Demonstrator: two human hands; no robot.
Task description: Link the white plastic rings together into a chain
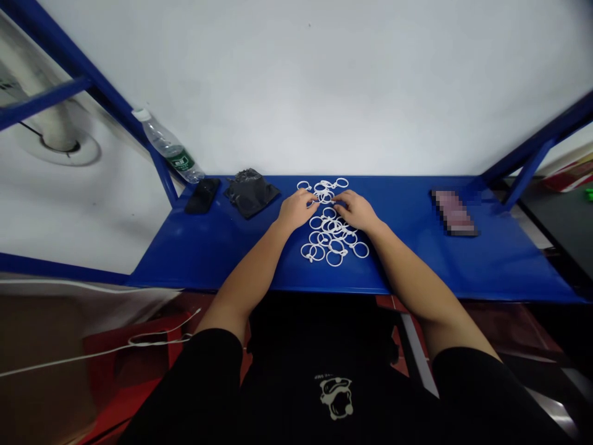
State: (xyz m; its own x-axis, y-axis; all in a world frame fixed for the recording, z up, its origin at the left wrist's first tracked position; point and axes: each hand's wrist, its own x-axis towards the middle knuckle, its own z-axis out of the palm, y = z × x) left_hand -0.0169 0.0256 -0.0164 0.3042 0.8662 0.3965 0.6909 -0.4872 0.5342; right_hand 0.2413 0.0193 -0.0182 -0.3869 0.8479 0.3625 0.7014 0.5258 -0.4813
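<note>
Several white curtain rings (334, 258) with small eyelets lie in a loose, overlapping pile on the blue tabletop (393, 247). At the far end of the pile, my left hand (298, 209) and my right hand (356, 210) face each other. Between their fingertips is one white curtain ring (326, 197); the left fingers pinch its left side and the right fingers its right side. A few more rings, one of them at the far right (341, 183), lie just beyond my fingers. My fingers partly hide the small eyelets there.
Left of the rings are a crumpled black plastic bag (251, 193), a black phone (202, 196) and a clear bottle (169, 147) leaning in the corner. A blurred-out phone-like object (454, 212) lies at right. Blue metal posts (528, 176) and a white wall (324, 93) bound the table.
</note>
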